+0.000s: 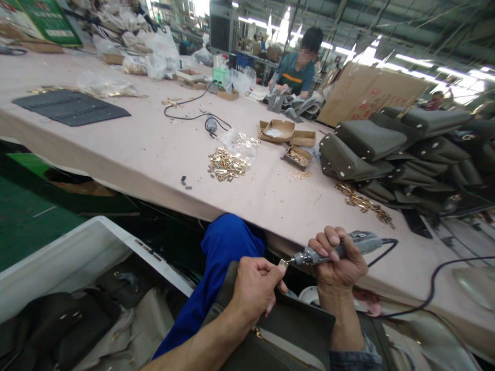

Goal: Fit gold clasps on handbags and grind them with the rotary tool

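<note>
My right hand is wrapped round a grey electric screwdriver, its bit pointing left. The bit's tip meets a small gold metal plate pinched between the thumb and fingers of my left hand. Under my left hand, a dark olive bag with a gold zipper pull lies across my lap; part of it is hidden by my forearm. Whether the plate is joined to the bag's edge I cannot tell.
On the table lie a heap of gold metal pieces, small cardboard boxes and a stack of olive bags. A white bin of bag parts stands at left. Across the table, a person handles grey pieces. A cord runs at right.
</note>
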`<state>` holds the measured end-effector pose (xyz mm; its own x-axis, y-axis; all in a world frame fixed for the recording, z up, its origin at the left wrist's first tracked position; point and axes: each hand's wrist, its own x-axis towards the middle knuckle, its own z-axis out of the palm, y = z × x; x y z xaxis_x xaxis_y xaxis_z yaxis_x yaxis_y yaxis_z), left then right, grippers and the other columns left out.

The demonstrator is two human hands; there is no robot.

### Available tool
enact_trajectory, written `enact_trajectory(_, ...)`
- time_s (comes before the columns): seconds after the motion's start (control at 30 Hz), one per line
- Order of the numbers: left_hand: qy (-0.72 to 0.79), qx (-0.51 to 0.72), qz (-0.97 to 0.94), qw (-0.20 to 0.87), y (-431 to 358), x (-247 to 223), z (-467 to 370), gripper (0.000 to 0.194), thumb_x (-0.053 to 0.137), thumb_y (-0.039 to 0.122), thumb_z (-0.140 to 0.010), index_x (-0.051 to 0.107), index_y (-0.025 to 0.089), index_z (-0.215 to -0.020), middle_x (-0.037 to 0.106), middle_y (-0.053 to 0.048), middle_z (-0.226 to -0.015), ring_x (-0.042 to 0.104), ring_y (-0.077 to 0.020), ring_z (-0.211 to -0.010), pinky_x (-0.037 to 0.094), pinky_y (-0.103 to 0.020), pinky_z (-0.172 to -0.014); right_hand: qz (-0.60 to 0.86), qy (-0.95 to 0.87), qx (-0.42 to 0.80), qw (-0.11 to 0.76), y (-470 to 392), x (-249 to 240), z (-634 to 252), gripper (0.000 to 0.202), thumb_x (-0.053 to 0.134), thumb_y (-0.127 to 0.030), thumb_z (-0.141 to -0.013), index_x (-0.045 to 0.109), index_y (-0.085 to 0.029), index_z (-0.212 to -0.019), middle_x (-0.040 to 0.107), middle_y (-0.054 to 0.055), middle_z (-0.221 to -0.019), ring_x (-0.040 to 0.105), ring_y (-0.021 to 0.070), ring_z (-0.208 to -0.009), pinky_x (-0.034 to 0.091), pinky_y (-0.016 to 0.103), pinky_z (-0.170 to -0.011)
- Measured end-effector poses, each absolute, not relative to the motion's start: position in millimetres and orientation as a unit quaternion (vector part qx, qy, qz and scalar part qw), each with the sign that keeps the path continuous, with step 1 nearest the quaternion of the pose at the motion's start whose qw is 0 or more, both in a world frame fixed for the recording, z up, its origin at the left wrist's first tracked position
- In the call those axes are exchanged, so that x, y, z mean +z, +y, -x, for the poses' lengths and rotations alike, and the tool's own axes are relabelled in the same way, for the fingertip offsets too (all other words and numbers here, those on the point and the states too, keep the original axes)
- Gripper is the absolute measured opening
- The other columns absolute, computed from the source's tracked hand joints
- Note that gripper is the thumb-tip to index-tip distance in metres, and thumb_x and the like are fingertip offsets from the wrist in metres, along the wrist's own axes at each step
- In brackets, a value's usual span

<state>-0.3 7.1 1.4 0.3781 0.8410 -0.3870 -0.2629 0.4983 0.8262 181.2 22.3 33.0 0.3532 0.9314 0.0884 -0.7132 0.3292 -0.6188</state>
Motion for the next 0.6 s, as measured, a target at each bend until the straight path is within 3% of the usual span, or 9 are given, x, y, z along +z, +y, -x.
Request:
enact_trajectory(0.3, 0.414, 0.370, -0.345, 0.756, 6.5, -0.3, -1.1, 0.048, 0.077, 0.053, -0.077, 0.063, 0.013, -0.056, 0.052, 0.000, -0.035, 0.036, -0.0081, -0.022, 0.018, -0.019, -0.024, 0.237, -0.235, 0.520, 0.786, 20.7, 33.3, -182.2, 0.020, 0.074, -0.014, -0.076, 0.058, -0.021, -0.084, 0.051, -0.006, -0.073, 0.036, 0.0027, -0.047, 0.046, 0.018, -0.050)
enact_trajectory(0.6, 0.430, 0.363, -0.351, 0.749, 6.7, 2.1, -0.5, 0.042, 0.074, 0.046, -0.080, 0.062, 0.013, -0.057, 0.057, -0.002, -0.039, 0.037, -0.0078, -0.022, 0.016, -0.019, -0.024, 0.240, -0.239, 0.511, 0.790, 17.7, 35.1, -181.4, 0.018, 0.073, -0.016, -0.076, 0.058, -0.022, -0.084, 0.050, -0.006, -0.072, 0.034, 0.0036, -0.047, 0.046, 0.020, -0.048)
